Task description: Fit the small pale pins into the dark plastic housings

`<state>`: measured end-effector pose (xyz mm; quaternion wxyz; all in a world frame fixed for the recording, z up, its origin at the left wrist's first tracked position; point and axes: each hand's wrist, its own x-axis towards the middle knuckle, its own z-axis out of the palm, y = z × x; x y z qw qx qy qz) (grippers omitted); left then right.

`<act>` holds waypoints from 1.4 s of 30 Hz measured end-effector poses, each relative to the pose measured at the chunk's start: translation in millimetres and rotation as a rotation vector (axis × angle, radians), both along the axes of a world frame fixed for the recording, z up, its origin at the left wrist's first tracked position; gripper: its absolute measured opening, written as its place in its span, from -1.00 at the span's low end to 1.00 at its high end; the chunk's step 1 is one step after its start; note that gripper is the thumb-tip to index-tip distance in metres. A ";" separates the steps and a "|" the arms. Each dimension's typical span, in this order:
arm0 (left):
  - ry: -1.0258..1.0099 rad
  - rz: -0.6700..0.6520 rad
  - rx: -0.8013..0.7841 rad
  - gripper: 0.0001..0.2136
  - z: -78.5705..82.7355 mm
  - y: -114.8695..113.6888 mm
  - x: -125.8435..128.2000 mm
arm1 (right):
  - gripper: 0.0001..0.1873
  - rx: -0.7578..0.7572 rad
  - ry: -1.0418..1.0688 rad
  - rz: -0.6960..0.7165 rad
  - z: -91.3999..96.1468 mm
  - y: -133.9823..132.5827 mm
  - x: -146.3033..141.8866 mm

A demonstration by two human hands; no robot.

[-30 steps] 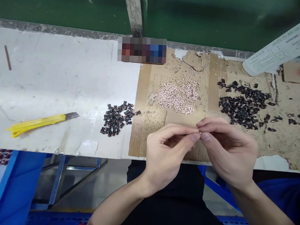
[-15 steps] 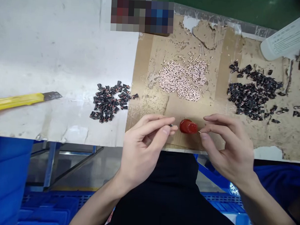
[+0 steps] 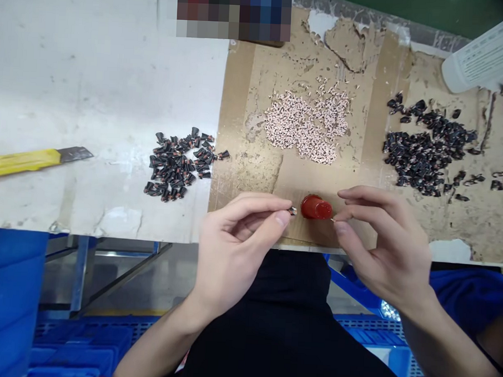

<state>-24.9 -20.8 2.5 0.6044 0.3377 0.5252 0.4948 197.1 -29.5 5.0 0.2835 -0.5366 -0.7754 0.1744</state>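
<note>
My left hand [image 3: 243,238] pinches a small black part [image 3: 293,211] between thumb and forefinger; a bit of its multicoloured end shows past the fingertips. Just to the right stands a red tapered cup-like piece [image 3: 316,207] with a shiny round top. On the other side of it, my right hand [image 3: 382,238] closes thumb and forefinger on a tiny pale metal piece [image 3: 332,219], its other fingers loosely bent. Beyond the red piece lies a spread of tiny copper-pink pieces [image 3: 304,127] like those fingertips hold.
Small black parts with coppery ends form one pile [image 3: 177,166] at left and another pile [image 3: 424,149] at right. A yellow box cutter [image 3: 23,163], blade out, lies at far left. A white bottle [image 3: 482,57] rests at upper right. Cardboard [image 3: 252,172] covers part of the table.
My left hand's fingers have shifted, and the black part's coloured end now shows more at the fingertips. The right hand stays beside the red piece. The whole view has shifted slightly.
</note>
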 end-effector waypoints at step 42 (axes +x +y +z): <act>-0.631 -0.146 -0.420 -0.94 18.9 7.7 20.3 | -0.83 -0.366 0.611 -0.039 34.6 16.0 -23.0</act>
